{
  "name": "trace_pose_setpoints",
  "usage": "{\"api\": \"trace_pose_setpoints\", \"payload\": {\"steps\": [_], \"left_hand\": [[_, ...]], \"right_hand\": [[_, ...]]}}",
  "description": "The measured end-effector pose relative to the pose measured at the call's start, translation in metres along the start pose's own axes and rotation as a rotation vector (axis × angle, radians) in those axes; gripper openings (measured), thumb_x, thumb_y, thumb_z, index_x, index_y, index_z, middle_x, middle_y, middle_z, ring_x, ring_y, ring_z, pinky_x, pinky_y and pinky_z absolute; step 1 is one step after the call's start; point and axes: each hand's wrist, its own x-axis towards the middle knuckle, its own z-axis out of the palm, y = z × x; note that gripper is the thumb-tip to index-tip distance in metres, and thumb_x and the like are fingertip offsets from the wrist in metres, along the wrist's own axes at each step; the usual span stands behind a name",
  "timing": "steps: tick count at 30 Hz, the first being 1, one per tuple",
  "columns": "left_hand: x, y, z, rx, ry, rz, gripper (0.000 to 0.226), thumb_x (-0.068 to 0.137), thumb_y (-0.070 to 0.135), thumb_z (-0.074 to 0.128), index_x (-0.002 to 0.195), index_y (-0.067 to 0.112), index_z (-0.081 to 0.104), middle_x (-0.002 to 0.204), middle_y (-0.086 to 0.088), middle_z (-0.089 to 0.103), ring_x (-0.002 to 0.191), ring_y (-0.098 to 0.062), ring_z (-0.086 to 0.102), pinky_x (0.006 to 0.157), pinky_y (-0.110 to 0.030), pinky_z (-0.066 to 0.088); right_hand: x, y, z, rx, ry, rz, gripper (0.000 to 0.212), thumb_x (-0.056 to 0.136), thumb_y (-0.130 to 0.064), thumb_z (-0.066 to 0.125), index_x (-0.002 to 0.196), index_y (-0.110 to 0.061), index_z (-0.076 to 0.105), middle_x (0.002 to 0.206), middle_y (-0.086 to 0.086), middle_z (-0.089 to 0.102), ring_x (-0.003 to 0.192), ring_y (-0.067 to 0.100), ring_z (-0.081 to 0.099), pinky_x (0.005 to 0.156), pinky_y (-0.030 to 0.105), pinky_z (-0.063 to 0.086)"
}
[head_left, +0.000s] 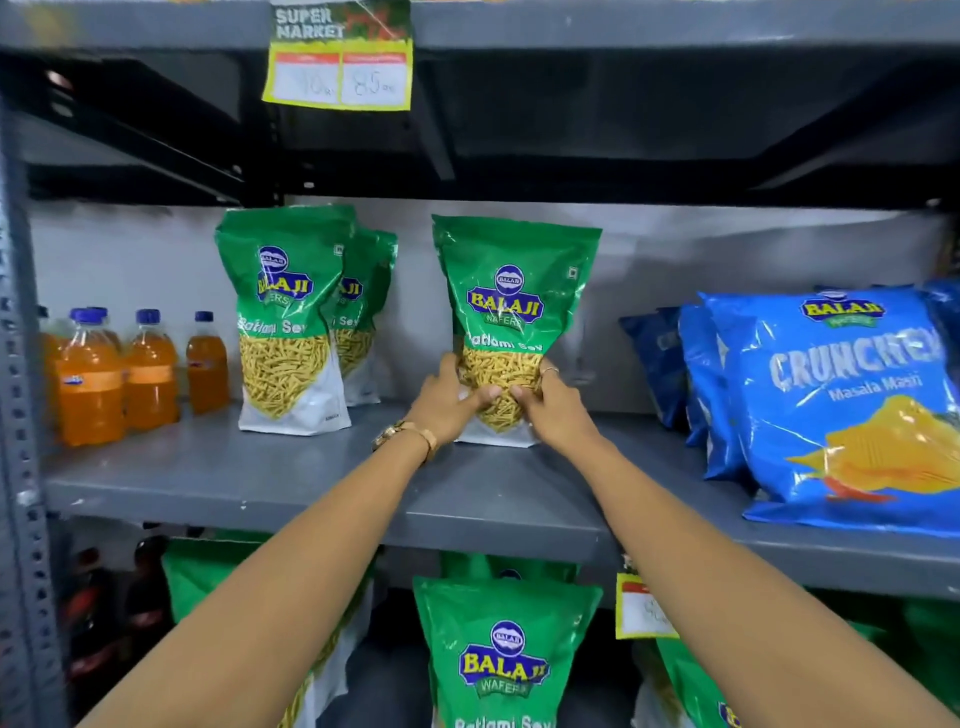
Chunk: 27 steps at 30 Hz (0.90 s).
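Where the grey shelf (311, 483) crosses the middle of the rack, a green snack bag (514, 291) stands upright, about midway along and set back from the front edge. Its base looks to rest on the shelf.

Both hands grip its lower part. The left hand (447, 400) curls round the left side with a finger across the front. The right hand (556, 405) wraps the right side. There is a gold watch (402, 434) on the left wrist.

- Toward the left end: two more green bags (283, 312), one behind the other, well apart from the held one.
- At the far left end: orange drink bottles (119, 374).
- At the right end: blue bags (831, 405), leaning.
- On the edge of the shelf above: a yellow price tag (340, 57).
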Motion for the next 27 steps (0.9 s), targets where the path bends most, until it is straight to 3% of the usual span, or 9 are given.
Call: {"api": "trace_pose_setpoints", "payload": {"steps": [3,5,11,14,16,19,21,23,27], "left_hand": [[0.003,-0.002,-0.001,-0.026,-0.012,-0.005,0.066,0.087,0.042,0.063,0.134,0.005,0.034,0.136,-0.017,0.054,0.127,-0.032,0.051,0.095,-0.029,0.037],[0.002,-0.004,0.000,-0.017,0.003,0.023,0.064,0.089,0.039,0.062,0.135,0.005,0.034,0.137,-0.017,0.054,0.126,-0.031,0.052,0.092,-0.027,0.036],[-0.007,-0.011,-0.001,0.092,0.048,0.048,0.069,0.090,0.037,0.062,0.141,0.005,0.030,0.138,-0.024,0.051,0.126,-0.037,0.050,0.100,-0.037,0.041],[-0.017,-0.006,-0.010,0.076,0.135,0.055,0.078,0.088,0.041,0.063,0.146,0.006,0.025,0.144,-0.026,0.042,0.133,-0.038,0.043,0.107,-0.044,0.039],[-0.029,-0.001,-0.019,0.027,0.248,0.112,0.071,0.089,0.041,0.062,0.144,0.010,0.030,0.144,-0.020,0.044,0.132,-0.035,0.044,0.108,-0.048,0.040],[-0.068,0.000,-0.032,0.041,0.373,0.267,0.053,0.091,0.035,0.062,0.136,0.013,0.045,0.136,-0.010,0.054,0.127,-0.024,0.050,0.105,-0.047,0.044],[-0.104,-0.007,-0.038,0.040,0.472,0.355,0.042,0.092,0.027,0.061,0.130,0.011,0.051,0.129,-0.003,0.057,0.122,-0.020,0.054,0.103,-0.043,0.046],[-0.144,-0.019,-0.042,-0.011,0.625,0.399,0.033,0.093,0.019,0.059,0.124,0.007,0.056,0.124,0.000,0.059,0.118,-0.020,0.057,0.102,-0.039,0.047],[-0.207,-0.083,-0.032,-0.111,0.891,0.308,0.025,0.095,0.015,0.052,0.114,0.000,0.059,0.112,-0.014,0.062,0.103,-0.033,0.061,0.091,-0.042,0.049]], "right_hand": [[0.001,0.003,0.001,-0.022,-0.019,-0.021,0.056,0.096,-0.034,0.052,0.145,-0.018,0.031,0.131,0.022,0.060,0.121,0.042,0.057,0.105,0.048,0.045],[0.000,0.004,0.001,-0.033,-0.036,-0.035,0.059,0.096,-0.031,0.052,0.148,-0.018,0.027,0.133,0.022,0.058,0.122,0.042,0.056,0.105,0.046,0.045],[-0.005,0.005,0.002,-0.079,-0.091,-0.001,0.070,0.096,-0.026,0.054,0.152,-0.013,0.014,0.141,0.024,0.050,0.128,0.042,0.050,0.106,0.043,0.041],[-0.017,-0.006,-0.005,-0.126,-0.003,-0.009,0.078,0.095,-0.022,0.055,0.154,-0.010,0.006,0.150,0.027,0.038,0.138,0.044,0.039,0.111,0.048,0.037],[-0.034,-0.018,-0.012,-0.083,0.128,-0.116,0.069,0.094,-0.016,0.055,0.152,-0.009,0.018,0.149,0.022,0.042,0.138,0.040,0.040,0.110,0.046,0.037],[-0.077,-0.031,-0.013,0.074,0.284,-0.284,0.055,0.096,-0.016,0.053,0.147,-0.007,0.034,0.144,0.013,0.050,0.136,0.027,0.045,0.109,0.030,0.035],[-0.112,-0.036,-0.005,0.274,0.412,-0.364,0.043,0.098,-0.016,0.052,0.139,-0.006,0.045,0.138,0.010,0.056,0.130,0.020,0.052,0.112,0.032,0.039],[-0.151,-0.039,0.013,0.494,0.529,-0.425,0.028,0.098,-0.013,0.051,0.125,-0.011,0.056,0.125,0.007,0.064,0.120,0.016,0.060,0.105,0.035,0.047],[-0.217,-0.028,0.091,0.640,0.488,-0.371,0.019,0.095,-0.021,0.050,0.104,-0.034,0.061,0.101,0.001,0.070,0.098,0.021,0.067,0.090,0.034,0.051]]}}
